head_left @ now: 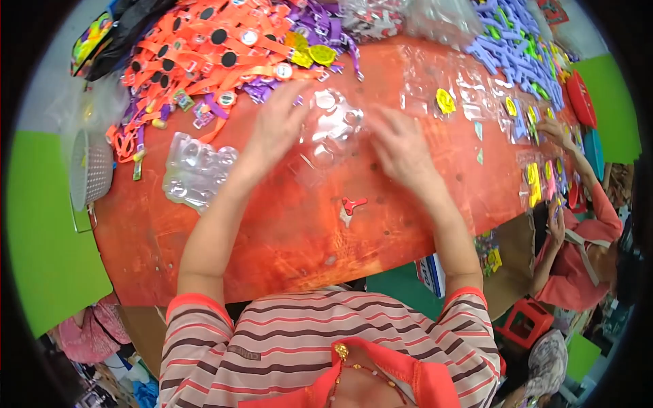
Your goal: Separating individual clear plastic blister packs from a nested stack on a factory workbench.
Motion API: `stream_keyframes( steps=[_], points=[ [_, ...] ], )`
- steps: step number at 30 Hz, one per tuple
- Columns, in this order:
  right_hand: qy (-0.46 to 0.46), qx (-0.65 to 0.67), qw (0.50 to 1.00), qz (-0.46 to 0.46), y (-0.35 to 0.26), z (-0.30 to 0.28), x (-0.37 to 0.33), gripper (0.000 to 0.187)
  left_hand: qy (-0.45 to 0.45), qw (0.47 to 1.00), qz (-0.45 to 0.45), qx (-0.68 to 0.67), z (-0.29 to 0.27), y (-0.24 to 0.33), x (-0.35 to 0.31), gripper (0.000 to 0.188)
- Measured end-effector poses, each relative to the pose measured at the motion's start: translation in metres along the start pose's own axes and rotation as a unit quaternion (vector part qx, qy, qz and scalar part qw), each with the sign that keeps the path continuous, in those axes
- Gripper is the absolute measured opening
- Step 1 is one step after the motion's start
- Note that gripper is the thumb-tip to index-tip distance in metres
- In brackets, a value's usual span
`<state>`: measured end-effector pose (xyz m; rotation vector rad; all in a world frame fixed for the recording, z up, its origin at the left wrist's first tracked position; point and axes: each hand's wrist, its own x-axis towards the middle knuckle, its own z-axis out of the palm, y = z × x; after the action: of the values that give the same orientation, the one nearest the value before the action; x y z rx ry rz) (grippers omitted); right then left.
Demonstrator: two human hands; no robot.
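our left hand point(277, 122) and right hand point(404, 146) flank a clear tray point(330, 121) (gripped or not, we cannot tell), which likely wants light handling by its rim.

Your striped shirt point(320, 319) carries a small dark patch point(245, 352) with lettering. Just past the table's point(292, 262) near edge, a white box point(431, 273) shows bold dark letters. On the orange straps' white dials point(282, 70), you have marks too small to read.
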<state>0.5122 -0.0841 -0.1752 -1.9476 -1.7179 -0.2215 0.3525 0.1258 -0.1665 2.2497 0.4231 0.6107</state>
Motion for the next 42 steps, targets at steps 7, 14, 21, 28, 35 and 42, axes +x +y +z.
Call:
stream_keyframes(
  steps=[7, 14, 21, 28, 35, 42],
  points=[
    [-0.151, 0.012, 0.988, 0.025, -0.027, 0.021, 0.021, 0.034, -0.147, 0.952, -0.032, 0.267, 0.016, 0.022, -0.092, 0.063],
    [0.003, -0.139, 0.989, 0.056, 0.022, 0.091, 0.134, 0.024, -0.135, 0.955, 0.000, 0.265, 0.024, 0.025, -0.091, 0.061],
    [0.018, -0.050, 0.994, 0.098, 0.038, 0.108, 0.148, 0.016, 0.027, 0.944, 0.134, 0.302, 0.000, -0.011, 0.033, 0.041],
    [0.226, 0.004, 0.966, 0.126, 0.047, 0.045, 0.099, 0.007, -0.015, 0.789, 0.198, 0.581, 0.002, -0.069, 0.117, 0.037],
    [0.250, -0.288, 0.872, 0.306, 0.192, -0.066, -0.049, 0.007, -0.042, 0.811, 0.228, 0.538, 0.002, -0.070, 0.131, 0.010],
    [0.102, -0.369, 0.864, 0.326, 0.225, -0.045, -0.072, 0.020, 0.019, 0.867, 0.215, 0.449, -0.008, -0.069, 0.116, 0.004]
  ],
)
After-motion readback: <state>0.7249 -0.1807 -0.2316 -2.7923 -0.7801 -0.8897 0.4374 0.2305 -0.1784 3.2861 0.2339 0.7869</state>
